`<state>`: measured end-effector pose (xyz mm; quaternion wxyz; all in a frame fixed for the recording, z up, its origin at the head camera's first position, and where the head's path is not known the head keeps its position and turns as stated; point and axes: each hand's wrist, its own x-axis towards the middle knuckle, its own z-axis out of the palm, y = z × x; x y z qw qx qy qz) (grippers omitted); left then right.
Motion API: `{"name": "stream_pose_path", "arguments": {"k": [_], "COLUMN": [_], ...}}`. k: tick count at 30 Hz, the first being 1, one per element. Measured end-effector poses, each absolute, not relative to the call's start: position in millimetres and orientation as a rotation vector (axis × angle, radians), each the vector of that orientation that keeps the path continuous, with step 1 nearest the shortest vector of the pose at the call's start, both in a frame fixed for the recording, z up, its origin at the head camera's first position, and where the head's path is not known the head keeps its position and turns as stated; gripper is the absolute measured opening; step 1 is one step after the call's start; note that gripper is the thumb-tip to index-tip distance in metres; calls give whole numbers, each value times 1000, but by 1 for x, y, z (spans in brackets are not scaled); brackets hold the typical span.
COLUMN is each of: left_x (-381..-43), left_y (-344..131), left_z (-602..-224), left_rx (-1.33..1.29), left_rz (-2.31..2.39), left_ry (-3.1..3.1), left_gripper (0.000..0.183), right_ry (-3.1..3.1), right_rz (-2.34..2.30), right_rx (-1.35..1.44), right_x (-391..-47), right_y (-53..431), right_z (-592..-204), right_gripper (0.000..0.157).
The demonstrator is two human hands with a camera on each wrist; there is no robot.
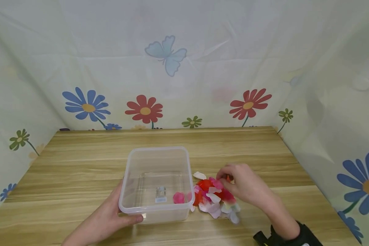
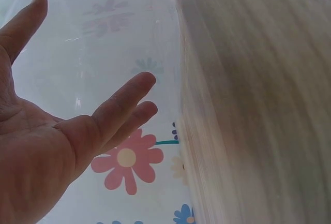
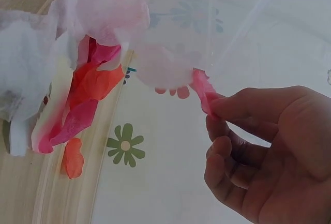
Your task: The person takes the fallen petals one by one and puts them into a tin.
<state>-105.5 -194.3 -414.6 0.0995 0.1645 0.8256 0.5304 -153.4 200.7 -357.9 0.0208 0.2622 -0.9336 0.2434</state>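
Where the desk (image 1: 80,164) ends, a pale cloth (image 1: 203,65) hangs behind it and along both sides, softly creased and printed with blue, red and green flowers (image 1: 145,111) and a light blue butterfly (image 1: 169,54); the desk itself is yellowish wood with grain running from side to side; on it, near the middle, stands a clear plastic box (image 1: 153,213), open at the top, square with rounded corners; inside it I see one bright pink petal (image 1: 178,197) and a small pale rectangular piece (image 1: 161,194), too small to make out.

Just to the right of the box lies my loose heap of petals (image 1: 213,196), thin and crumpled, some red and hot pink, others white or pale pink, overlapping one another; of my hands, the left hand (image 1: 110,217) rests against the box's near left corner, its fingers straight and spread; the right hand (image 1: 244,184), at the heap's right side, pinches a pink petal (image 3: 204,92) between thumb and finger.
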Motion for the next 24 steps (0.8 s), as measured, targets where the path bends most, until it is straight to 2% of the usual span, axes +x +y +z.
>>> {"name": "stream_pose_path", "arguments": {"k": [7,19,24], "left_x": [-105,-105,-106], "left_y": [-194,-195,-195], "left_z": [-415,-415,-416], "left_rx": [481,502,504], "left_rz": [1556,1555,1537], "left_ry": [2452,2469,2485], "left_gripper": [112,113,114], "right_ry": [-2835,-2859,-2872], "right_rz": [785,891,853], "right_rx": [756,865,819], "right_x": [-152,-154,-155], "right_y": [199,194,193], "right_z": [-358,-366,-368], "right_gripper": [15,15,18]}}
